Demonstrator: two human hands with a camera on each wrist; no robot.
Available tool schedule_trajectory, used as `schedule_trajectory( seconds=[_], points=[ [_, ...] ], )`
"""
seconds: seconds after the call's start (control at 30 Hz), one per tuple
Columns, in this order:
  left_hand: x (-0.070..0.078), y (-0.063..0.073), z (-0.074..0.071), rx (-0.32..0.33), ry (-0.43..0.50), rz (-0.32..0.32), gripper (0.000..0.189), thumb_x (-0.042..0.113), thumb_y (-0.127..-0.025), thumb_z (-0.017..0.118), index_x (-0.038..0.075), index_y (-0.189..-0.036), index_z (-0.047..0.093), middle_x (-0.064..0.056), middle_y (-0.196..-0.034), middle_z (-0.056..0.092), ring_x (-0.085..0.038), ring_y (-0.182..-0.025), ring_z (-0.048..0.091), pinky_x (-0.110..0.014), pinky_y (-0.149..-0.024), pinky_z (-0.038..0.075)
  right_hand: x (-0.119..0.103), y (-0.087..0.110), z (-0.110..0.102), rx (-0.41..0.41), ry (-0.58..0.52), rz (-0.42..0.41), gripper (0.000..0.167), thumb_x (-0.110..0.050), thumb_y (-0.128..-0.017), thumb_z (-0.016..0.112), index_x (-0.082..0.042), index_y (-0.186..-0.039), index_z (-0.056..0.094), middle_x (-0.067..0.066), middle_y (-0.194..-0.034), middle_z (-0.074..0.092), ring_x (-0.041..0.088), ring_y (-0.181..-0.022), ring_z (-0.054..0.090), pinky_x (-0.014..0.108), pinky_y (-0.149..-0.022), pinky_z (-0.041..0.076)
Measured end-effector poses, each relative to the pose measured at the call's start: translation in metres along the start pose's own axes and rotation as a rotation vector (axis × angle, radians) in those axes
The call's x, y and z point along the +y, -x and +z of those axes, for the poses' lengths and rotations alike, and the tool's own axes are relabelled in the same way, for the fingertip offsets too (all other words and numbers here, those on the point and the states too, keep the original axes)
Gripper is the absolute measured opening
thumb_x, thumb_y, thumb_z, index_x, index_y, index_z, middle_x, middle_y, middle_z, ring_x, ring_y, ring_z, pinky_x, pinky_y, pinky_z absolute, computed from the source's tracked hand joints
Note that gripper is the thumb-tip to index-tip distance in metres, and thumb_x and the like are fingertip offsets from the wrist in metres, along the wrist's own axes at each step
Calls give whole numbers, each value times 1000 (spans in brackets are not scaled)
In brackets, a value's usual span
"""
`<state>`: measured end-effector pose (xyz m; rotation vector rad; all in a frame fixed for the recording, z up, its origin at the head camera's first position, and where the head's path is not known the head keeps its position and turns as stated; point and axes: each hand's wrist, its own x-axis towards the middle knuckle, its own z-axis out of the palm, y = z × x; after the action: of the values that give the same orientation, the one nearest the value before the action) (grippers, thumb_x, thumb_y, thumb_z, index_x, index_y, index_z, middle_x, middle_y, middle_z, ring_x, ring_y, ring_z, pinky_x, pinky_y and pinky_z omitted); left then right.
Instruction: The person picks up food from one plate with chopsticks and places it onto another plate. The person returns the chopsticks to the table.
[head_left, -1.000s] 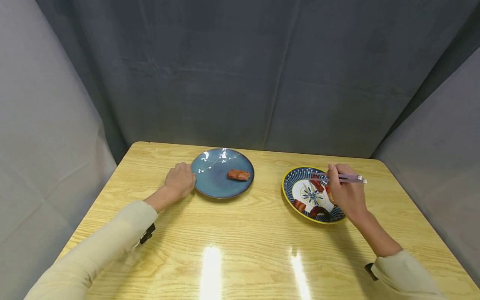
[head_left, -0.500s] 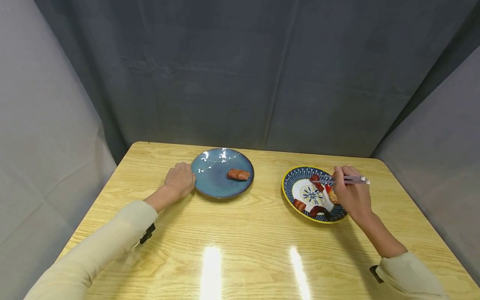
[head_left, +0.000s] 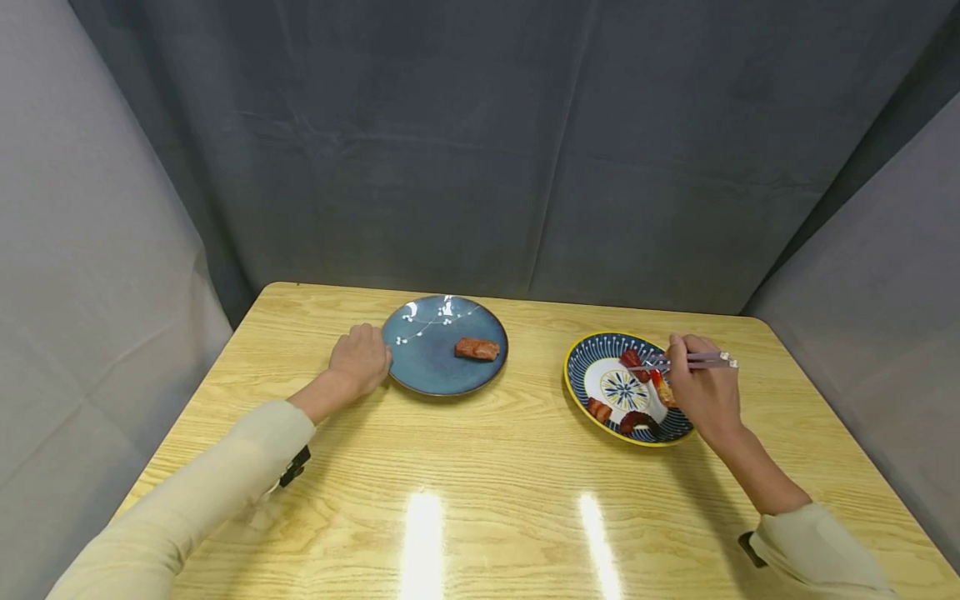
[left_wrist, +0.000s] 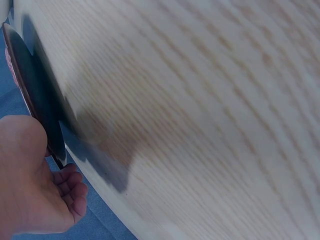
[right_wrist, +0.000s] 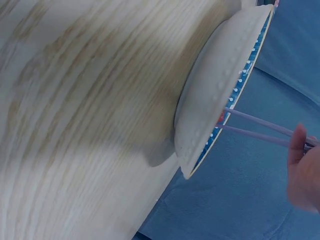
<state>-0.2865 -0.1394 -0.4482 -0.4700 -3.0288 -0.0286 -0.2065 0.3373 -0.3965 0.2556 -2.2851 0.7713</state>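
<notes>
My left hand (head_left: 360, 360) pinches the left rim of a round blue plate (head_left: 420, 367), thumb on top and fingers curled at the edge in the left wrist view. A reddish-brown piece of meat (head_left: 477, 349) lies on that plate's right side. My right hand (head_left: 705, 392) holds a pair of pale purple chopsticks (right_wrist: 260, 121) over a deep patterned dish (head_left: 606, 375) with a yellow rim. Their tips cross a dark red food piece (head_left: 628, 357) at the dish's back. Beside it lies a red and yellow piece (head_left: 663, 388), partly behind my hand.
In the front of the dish lie a striped bacon-like piece (head_left: 599, 409) and a dark curved piece (head_left: 637, 422). The wooden table (head_left: 480, 467) ends at a dark grey curtain (head_left: 420, 167). Light grey cloth hangs on both sides.
My right hand has shifted slightly right, and the chopstick tips have moved lower onto the dark red piece. My left hand and the blue plate stay in place.
</notes>
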Motion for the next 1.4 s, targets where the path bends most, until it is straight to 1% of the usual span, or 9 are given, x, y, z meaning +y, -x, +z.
schedule_trajectory(
  seconds=[0.17,0.37,0.6,0.77,0.87,1.07,1.23,1.3,1.4],
  points=[
    [-1,0,1,-1,2,2,34,20,-103,40,-12,-100,52,-16,-85,43,-32,-84,50,-44,-69,49,1,1,1,5,0,63,38,-17,-104,49,-2,-72,63,8,-65,54,17,-51,43,25,-42,30],
    [-1,0,0,-6,5,1,34,20,-103,39,-12,-100,52,-16,-85,43,-32,-84,49,-44,-69,49,1,1,3,39,-7,89,42,-22,-105,47,-4,-71,62,6,-61,53,15,-48,43,23,-39,30],
    [-1,-1,1,-12,6,-7,34,20,-104,39,-12,-101,52,-16,-86,43,-33,-85,50,-45,-69,49,-4,-1,2,85,-32,68,42,-21,-105,48,-5,-68,61,4,-56,49,14,-44,38,25,-38,26],
    [-1,-2,2,-15,12,-16,34,21,-104,39,-11,-102,52,-16,-87,43,-33,-86,50,-45,-70,49,-10,-4,2,103,-52,48,41,-19,-104,49,-5,-68,62,3,-56,49,12,-45,39,24,-39,26],
    [-1,-2,3,-9,15,-17,35,21,-104,40,-11,-102,52,-16,-86,43,-33,-86,50,-45,-70,49,-15,-5,3,110,-86,41,40,-18,-104,50,-5,-69,63,3,-57,50,11,-46,39,23,-40,27],
    [0,-1,1,-11,5,-11,35,21,-104,41,-12,-102,53,-16,-86,43,-33,-85,50,-45,-70,49,-31,-6,3,109,-188,17,36,-12,-103,52,-1,-70,64,5,-57,51,8,-44,42,21,-38,29],
    [1,0,-1,-11,-1,-6,35,20,-104,41,-12,-101,52,-17,-86,43,-32,-85,50,-45,-69,50,-54,-9,1,94,-278,58,35,-7,-102,51,5,-72,63,9,-53,53,5,-39,43,21,-33,29],
    [1,1,-2,-9,-5,-4,35,20,-104,41,-12,-101,53,-17,-86,43,-33,-85,50,-45,-69,50,-66,-10,-1,98,-289,60,34,-5,-101,51,6,-71,63,13,-54,54,4,-41,44,19,-35,30],
    [1,1,-3,-9,-3,-6,34,20,-103,42,-12,-100,53,-17,-85,44,-32,-85,50,-45,-69,50,-83,-12,-3,113,-300,34,33,-1,-100,51,7,-69,62,16,-56,55,5,-45,47,16,-41,33]
  ],
)
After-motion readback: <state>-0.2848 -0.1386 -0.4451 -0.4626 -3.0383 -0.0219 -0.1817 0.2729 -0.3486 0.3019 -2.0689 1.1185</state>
